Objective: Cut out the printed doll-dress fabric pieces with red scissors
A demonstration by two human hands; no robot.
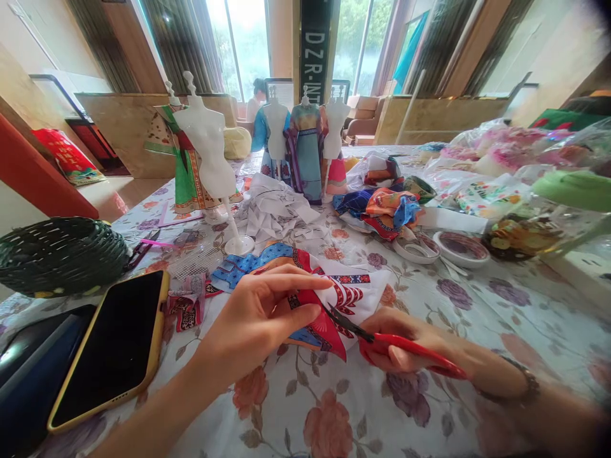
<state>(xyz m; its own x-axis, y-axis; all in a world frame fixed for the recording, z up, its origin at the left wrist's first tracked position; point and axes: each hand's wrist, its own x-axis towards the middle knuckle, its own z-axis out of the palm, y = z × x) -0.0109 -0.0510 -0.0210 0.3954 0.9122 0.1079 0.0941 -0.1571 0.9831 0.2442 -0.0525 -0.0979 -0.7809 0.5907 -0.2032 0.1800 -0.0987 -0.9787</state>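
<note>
My left hand (267, 312) pinches the printed fabric (329, 334), a red, blue and white piece with patterned borders. Its thumb and forefinger press on the cloth close to the cutting point. In my right hand (396, 337) is a pair of scissors (420, 354) with red handles and dark blades. The blades reach leftward to the cloth, their tips beside my left thumb; whether they are fully closed is hard to make out. White fabric with red printed motifs (353, 296) lies flat just behind the blades. A small patterned scrap (188, 304) rests left of my left hand.
A phone (112, 346) and a dark woven basket (60, 254) are at the left. White mannequins (205, 149), some dressed, stand behind a heap of white scraps (277, 207). Tape rolls (461, 248), colourful cloth (382, 207) and a green-lidded jar (525, 232) sit at the right. Far back is a person (255, 102).
</note>
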